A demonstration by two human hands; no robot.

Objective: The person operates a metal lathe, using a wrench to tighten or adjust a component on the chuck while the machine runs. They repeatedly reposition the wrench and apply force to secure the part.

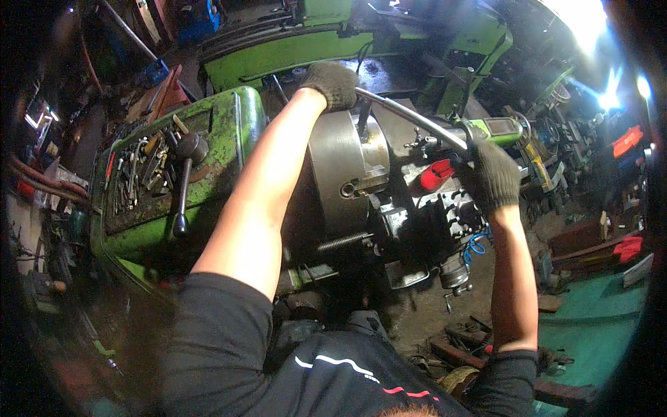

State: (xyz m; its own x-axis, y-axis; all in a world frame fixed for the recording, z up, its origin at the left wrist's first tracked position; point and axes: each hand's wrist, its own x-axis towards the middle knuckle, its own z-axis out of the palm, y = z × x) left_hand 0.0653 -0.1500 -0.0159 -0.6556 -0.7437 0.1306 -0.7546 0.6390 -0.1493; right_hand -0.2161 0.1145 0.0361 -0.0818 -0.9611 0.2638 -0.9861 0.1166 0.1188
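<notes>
Hands: both wear dark knit gloves, likely to keep off oil and sharp bits.
Left hand [332,83]: at 12 o'clock, fingers curled tight around the near end of a long bent metal bar [410,117]. My grip is pressed shut on it.
Right hand [492,175]: at 3 o'clock, fingers wrapped around the far end of the same bar. This grip is pressed shut too.
Bar: it runs from 12 o'clock down to 3 o'clock, over the big round chuck [347,170]. I hold it at both ends, I think so I can push hard and keep it steady. I cannot tell what its far tip sits in.
Chuck: a shiny grey drum in the middle, just under the bar, on the green lathe [222,125].
Red cap [436,174]: a small red part just right of the chuck, near my right hand.
Tool tray [142,174]: at 9 o'clock, on top of the green machine, full of bits and keys, close so I can reach them.
Black lever [184,187]: stands up beside the tray, untouched.
Floor [597,320]: green at 4 o'clock, with scraps on it.
</notes>
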